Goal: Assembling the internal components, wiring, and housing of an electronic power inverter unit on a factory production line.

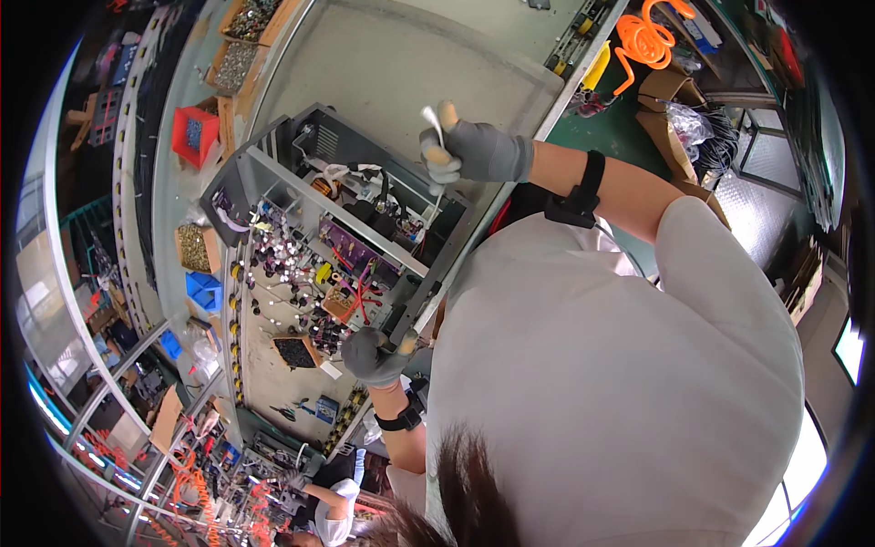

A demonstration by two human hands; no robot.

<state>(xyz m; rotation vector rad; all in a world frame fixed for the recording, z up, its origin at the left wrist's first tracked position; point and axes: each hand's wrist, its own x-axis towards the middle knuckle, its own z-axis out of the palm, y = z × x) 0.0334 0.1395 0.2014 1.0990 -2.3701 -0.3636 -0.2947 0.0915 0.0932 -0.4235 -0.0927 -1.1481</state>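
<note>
A grey metal case [339,211] with an open top lies on the workbench, with wiring, connectors and a purple part inside. Above one end of it, my gloved right hand [469,150] is closed round a thin white strip [430,117]. The strip's exact kind is unclear; its wider end sticks out past the fingers. My gloved left hand [372,357] is at the opposite near corner of the case, its fingers bent against the edge. Red-handled pliers [363,296] lie beside a small box among many loose cable connectors [281,239].
Open boxes of small fasteners [235,66], a red bin [195,135] and a blue bin [204,290] line the bench's far side. A black-filled tray [296,352] sits near my left hand. An orange coiled hose [645,41] hangs at upper right. Another person [335,510] works at lower left.
</note>
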